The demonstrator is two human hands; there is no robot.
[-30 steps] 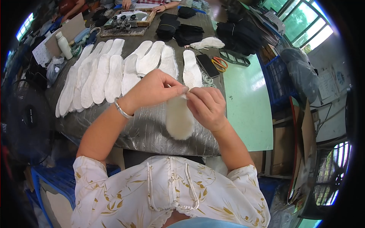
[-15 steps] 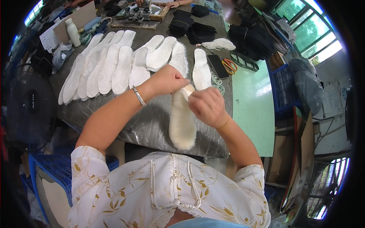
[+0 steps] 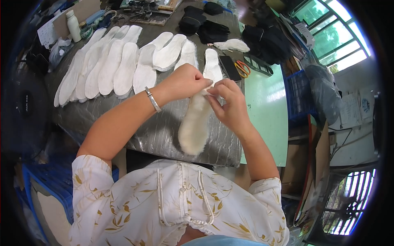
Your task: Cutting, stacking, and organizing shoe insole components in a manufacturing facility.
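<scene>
A cream, fleecy insole point(image 3: 193, 129) lies lengthwise before me, its rounded end toward my body. My left hand point(image 3: 189, 84) is closed, thumb and fingers pinching its far end. From the right, my right hand point(image 3: 230, 102) pinches the edge at that same end, fingertips close to the left thumb. The tip itself is mostly hidden by the fingers. Just beyond my hands, another white insole point(image 3: 212, 63) lies flat. Further left, a fleece-edged insole point(image 3: 188, 53) lies partly behind my left hand.
Rows of white insoles point(image 3: 104, 71) overlap across the left of the grey covered table point(image 3: 164, 133). Orange-handled scissors point(image 3: 242, 69) and a black phone point(image 3: 230, 68) lie at right, near a green board point(image 3: 266, 110). Black fabric stacks point(image 3: 192, 20) and a white bottle point(image 3: 74, 26) stand further back.
My right hand has turned from a closed fist to a fingertip pinch, closer to the left thumb. The insole's near end has swung slightly left; the whole view has shifted a little.
</scene>
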